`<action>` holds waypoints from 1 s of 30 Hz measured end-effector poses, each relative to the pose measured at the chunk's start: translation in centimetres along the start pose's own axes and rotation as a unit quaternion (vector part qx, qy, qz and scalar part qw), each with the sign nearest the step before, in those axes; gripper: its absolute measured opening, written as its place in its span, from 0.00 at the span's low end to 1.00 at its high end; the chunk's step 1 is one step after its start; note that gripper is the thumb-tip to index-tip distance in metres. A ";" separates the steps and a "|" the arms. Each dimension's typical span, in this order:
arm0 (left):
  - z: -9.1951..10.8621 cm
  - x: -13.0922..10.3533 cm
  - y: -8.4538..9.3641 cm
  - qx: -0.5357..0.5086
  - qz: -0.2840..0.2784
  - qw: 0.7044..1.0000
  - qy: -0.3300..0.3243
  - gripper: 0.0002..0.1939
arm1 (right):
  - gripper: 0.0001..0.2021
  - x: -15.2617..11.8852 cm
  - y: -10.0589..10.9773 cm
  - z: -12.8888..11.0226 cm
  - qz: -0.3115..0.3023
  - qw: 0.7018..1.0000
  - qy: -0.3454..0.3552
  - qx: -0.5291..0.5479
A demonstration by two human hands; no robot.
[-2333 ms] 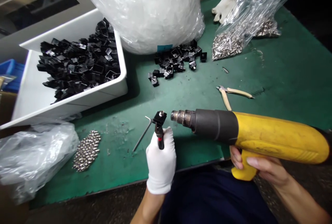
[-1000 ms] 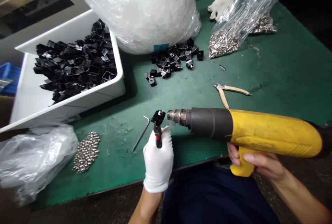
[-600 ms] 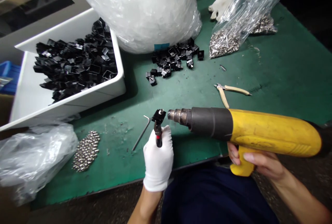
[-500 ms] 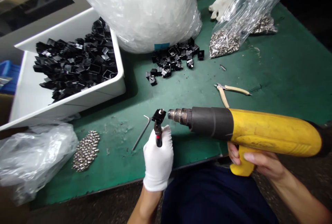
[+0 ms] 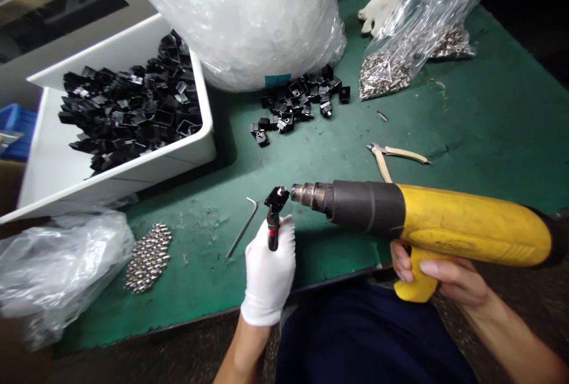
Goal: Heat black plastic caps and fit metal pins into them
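My left hand [image 5: 269,271], in a white glove, is closed around a pair of pliers [image 5: 272,231] with dark jaws and a bit of red on the handle. Those jaws grip a small black plastic part [image 5: 274,199] with a metal fitting [image 5: 281,191] on its top. Bare and wrapped round the handle, my right hand [image 5: 448,274] holds a yellow heat gun [image 5: 471,224]. The gun's stepped metal nozzle [image 5: 311,194] points left, a short gap from the fitting. An L-shaped hex key [image 5: 242,229] lies left of the pliers.
A white bin [image 5: 207,105] of black parts stands at left, near a clear bag [image 5: 66,253] and a patch of metal fittings [image 5: 148,258]. Behind are loose black parts [image 5: 293,102] and a big plastic bag [image 5: 253,16]. Cutters [image 5: 382,162] and bagged fittings [image 5: 384,73] lie at right.
The pliers and black part have shifted slightly right and tilted a little. The heat gun has also moved slightly right, its nozzle still beside the fitting.
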State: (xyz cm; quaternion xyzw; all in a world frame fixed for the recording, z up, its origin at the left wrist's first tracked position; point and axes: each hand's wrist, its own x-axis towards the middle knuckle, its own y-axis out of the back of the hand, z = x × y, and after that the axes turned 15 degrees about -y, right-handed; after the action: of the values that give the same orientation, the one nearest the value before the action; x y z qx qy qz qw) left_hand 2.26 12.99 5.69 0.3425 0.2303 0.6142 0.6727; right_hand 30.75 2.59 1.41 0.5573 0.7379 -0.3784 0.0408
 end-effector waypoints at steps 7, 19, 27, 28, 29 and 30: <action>0.2 0.2 0.2 -0.008 -0.005 1.000 -0.004 0.15 | 0.14 0.1 -0.1 -0.1 0.000 1.000 0.000 -0.002; 0.0 0.6 0.7 -0.053 -0.017 0.997 0.052 0.14 | 0.13 0.3 -0.2 -0.4 0.000 1.000 0.004 -0.003; -0.1 0.2 1.2 -0.345 -0.101 0.914 0.187 0.19 | 0.11 0.0 -0.5 0.2 0.034 0.998 0.004 -0.059; -0.1 0.1 1.1 -0.366 -0.100 0.903 0.199 0.19 | 0.11 -0.1 -0.4 0.3 0.035 0.997 0.000 -0.074; -0.1 -0.1 1.1 -0.381 -0.099 0.896 0.207 0.19 | 0.11 -0.1 -0.3 0.5 0.035 0.995 -0.005 -0.088; -0.1 -0.1 1.0 -0.390 -0.099 0.891 0.210 0.19 | 0.11 -0.1 -0.2 0.6 0.035 0.994 -0.009 -0.102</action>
State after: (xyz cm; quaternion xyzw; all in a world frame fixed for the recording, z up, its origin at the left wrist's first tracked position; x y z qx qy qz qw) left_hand 1.48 12.89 6.38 -0.1092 0.1407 0.6427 0.7451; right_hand 30.40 2.11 1.14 0.5721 0.7526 -0.3043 0.1171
